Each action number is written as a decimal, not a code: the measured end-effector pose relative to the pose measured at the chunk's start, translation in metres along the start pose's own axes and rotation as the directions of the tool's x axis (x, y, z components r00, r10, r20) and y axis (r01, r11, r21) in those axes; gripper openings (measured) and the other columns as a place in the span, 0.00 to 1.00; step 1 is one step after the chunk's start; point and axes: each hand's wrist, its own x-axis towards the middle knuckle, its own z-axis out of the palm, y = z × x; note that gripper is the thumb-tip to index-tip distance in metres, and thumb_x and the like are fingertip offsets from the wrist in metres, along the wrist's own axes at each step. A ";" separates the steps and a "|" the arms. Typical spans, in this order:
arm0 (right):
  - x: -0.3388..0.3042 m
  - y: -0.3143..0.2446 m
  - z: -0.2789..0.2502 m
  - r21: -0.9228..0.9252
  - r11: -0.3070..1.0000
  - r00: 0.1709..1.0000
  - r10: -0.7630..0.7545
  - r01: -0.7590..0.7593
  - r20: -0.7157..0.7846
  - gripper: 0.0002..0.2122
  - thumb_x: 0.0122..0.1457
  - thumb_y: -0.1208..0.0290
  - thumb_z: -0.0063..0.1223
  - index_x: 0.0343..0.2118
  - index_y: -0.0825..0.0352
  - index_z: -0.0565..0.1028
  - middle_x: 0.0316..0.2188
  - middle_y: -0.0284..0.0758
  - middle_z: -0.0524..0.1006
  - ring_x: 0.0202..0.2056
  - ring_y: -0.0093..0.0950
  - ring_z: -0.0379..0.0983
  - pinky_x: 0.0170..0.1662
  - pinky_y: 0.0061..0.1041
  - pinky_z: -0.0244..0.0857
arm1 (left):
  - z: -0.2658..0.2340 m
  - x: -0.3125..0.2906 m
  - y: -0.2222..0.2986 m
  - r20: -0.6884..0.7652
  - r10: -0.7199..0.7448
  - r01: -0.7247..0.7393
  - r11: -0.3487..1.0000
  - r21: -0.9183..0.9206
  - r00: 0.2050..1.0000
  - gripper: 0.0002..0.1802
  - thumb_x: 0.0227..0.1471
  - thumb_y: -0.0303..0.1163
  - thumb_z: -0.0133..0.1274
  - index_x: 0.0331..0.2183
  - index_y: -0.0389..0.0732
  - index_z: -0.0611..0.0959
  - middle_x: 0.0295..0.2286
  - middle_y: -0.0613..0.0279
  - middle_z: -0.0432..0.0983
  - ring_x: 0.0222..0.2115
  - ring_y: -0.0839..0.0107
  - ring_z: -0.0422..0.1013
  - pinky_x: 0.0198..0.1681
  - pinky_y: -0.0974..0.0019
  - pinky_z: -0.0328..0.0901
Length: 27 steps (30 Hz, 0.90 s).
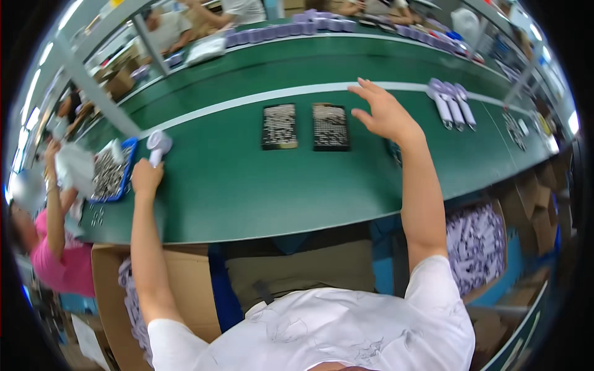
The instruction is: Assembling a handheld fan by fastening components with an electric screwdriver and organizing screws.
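Note:
At the left of the green table point(223, 198), my left hand point(147, 177) is closed around the handle of a lavender handheld device with a round head point(159, 141). My right hand point(387, 114) is raised over the table on the right, fingers spread, holding nothing. Nearest to it is a black tray of small metal parts point(331, 128); a second such tray point(279, 127) lies to its left. Several lavender devices with white handles point(450, 102) lie farther right. A dark object point(395, 151) is partly hidden by my right forearm.
A blue bin of metal parts point(111, 173) stands at the left edge, beside a person in pink point(59, 263). Cardboard boxes of lavender parts point(476, 247) flank me below the table. Lavender pieces point(272, 33) line the far side, where other people work. Metal posts point(96, 89) rise there.

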 end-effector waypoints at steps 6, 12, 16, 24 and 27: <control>-0.064 0.060 -0.044 -0.389 0.908 0.964 0.224 -0.152 0.145 0.30 0.53 0.87 0.53 0.61 0.61 0.72 0.62 0.47 0.71 0.63 0.45 0.66 0.65 0.39 0.64 | 0.030 0.012 0.008 -0.068 0.193 -0.193 0.981 -0.001 0.979 0.23 0.58 0.45 0.58 0.34 0.29 0.83 0.32 0.35 0.80 0.36 0.38 0.78 0.41 0.42 0.72; -0.095 0.109 -0.024 -0.394 0.893 0.962 -0.129 0.218 0.241 0.36 0.50 0.87 0.53 0.66 0.57 0.67 0.68 0.45 0.64 0.69 0.45 0.59 0.68 0.41 0.59 | 0.041 0.024 0.017 0.290 0.056 0.253 0.350 -0.902 0.955 0.27 0.67 0.51 0.48 0.38 0.31 0.77 0.29 0.54 0.79 0.24 0.69 0.75 0.22 0.66 0.68; -0.086 0.121 -0.018 -0.444 0.840 0.941 -0.207 0.312 0.269 0.32 0.55 0.82 0.52 0.66 0.56 0.67 0.68 0.45 0.64 0.69 0.45 0.59 0.69 0.43 0.56 | 0.001 -0.015 0.095 0.333 0.413 0.491 -0.374 -0.787 0.848 0.30 0.71 0.46 0.41 0.55 0.26 0.73 0.33 0.56 0.77 0.28 0.68 0.74 0.28 0.68 0.72; -0.051 0.119 -0.017 -0.402 0.746 0.837 -0.386 0.531 0.388 0.23 0.54 0.74 0.59 0.55 0.61 0.75 0.61 0.43 0.72 0.64 0.41 0.66 0.66 0.42 0.59 | -0.013 -0.065 0.204 0.165 0.676 0.641 -0.551 -0.535 0.718 0.25 0.70 0.43 0.42 0.53 0.30 0.72 0.36 0.51 0.76 0.34 0.60 0.76 0.38 0.58 0.73; -0.046 0.107 -0.023 -0.374 0.771 0.852 -0.421 0.516 0.310 0.23 0.51 0.75 0.60 0.52 0.64 0.73 0.55 0.43 0.75 0.59 0.43 0.70 0.64 0.42 0.61 | -0.020 -0.063 0.219 0.089 0.705 0.622 -0.551 -0.557 0.704 0.23 0.70 0.40 0.43 0.55 0.30 0.70 0.42 0.44 0.78 0.43 0.51 0.78 0.51 0.46 0.74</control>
